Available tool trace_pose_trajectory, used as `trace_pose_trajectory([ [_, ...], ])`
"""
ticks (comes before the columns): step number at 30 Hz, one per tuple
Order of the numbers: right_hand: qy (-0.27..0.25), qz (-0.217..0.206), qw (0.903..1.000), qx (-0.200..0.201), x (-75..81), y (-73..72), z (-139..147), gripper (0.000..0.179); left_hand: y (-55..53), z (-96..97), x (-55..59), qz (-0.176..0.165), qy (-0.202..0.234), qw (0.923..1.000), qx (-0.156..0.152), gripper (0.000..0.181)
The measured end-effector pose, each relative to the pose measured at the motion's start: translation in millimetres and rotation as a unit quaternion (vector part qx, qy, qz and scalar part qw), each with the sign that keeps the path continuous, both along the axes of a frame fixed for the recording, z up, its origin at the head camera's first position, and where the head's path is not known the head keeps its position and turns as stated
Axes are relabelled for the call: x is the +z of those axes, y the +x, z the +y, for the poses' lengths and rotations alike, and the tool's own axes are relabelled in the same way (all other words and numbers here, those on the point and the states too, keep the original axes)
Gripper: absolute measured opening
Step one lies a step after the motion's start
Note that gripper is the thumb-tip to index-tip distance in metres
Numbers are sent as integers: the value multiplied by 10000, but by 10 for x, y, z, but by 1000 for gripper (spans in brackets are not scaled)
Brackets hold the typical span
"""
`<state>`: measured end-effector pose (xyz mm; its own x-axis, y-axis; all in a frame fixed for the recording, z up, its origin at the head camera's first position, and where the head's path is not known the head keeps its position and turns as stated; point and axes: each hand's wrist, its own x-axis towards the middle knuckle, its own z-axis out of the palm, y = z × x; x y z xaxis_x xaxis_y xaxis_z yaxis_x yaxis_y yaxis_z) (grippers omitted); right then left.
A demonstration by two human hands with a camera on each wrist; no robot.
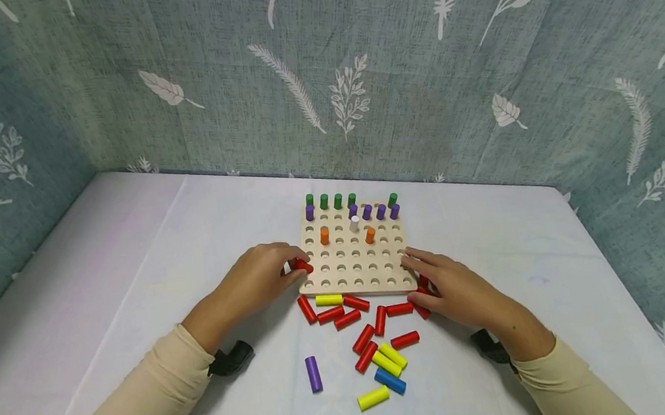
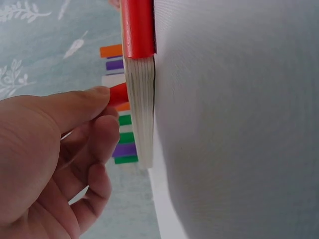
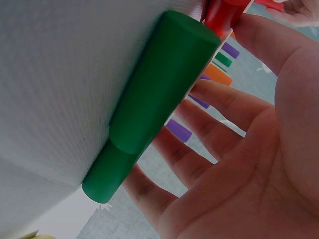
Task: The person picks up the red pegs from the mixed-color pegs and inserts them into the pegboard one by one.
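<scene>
A square wooden pegboard [image 1: 349, 279] with rows of holes lies on the table. My left hand [image 1: 261, 278] pinches a red peg [image 1: 302, 265] between thumb and fingers at the board's left edge. In the left wrist view that red peg [image 2: 118, 94] meets the board's top face; whether it sits in a hole I cannot tell. My right hand [image 1: 457, 289] has its fingers extended, their tips at the board's right edge. Beside its thumb lies a red peg [image 1: 422, 307]. Green pegs [image 3: 164, 84] lie by the right palm in the right wrist view.
Green pegs [image 1: 338, 201], purple pegs [image 1: 367, 211], a white peg [image 1: 355, 223] and orange pegs [image 1: 370, 235] stand in the board. In front lie several red pegs [image 1: 363, 338], yellow pegs [image 1: 373, 399], a blue peg [image 1: 390, 381] and a purple peg [image 1: 314, 374]. A patterned cloth [image 1: 319, 68] rises behind.
</scene>
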<state>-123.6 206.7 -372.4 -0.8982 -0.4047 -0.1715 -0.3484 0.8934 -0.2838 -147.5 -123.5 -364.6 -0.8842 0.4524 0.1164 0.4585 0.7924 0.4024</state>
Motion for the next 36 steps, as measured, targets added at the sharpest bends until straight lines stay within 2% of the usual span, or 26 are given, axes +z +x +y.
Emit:
trace_pose_trajectory([
  [12,-55,66,10000,24,-2,0,9,73,-6,24,-6,-195,120,9997,66,23],
  [31,-83,14,10000,-47,1,2,5,74,-12,67,-56,-227,60,9996,130,24],
  [36,-96,20,9999,-54,1,4,1,74,-16,58,-46,-387,124,9991,121,24],
])
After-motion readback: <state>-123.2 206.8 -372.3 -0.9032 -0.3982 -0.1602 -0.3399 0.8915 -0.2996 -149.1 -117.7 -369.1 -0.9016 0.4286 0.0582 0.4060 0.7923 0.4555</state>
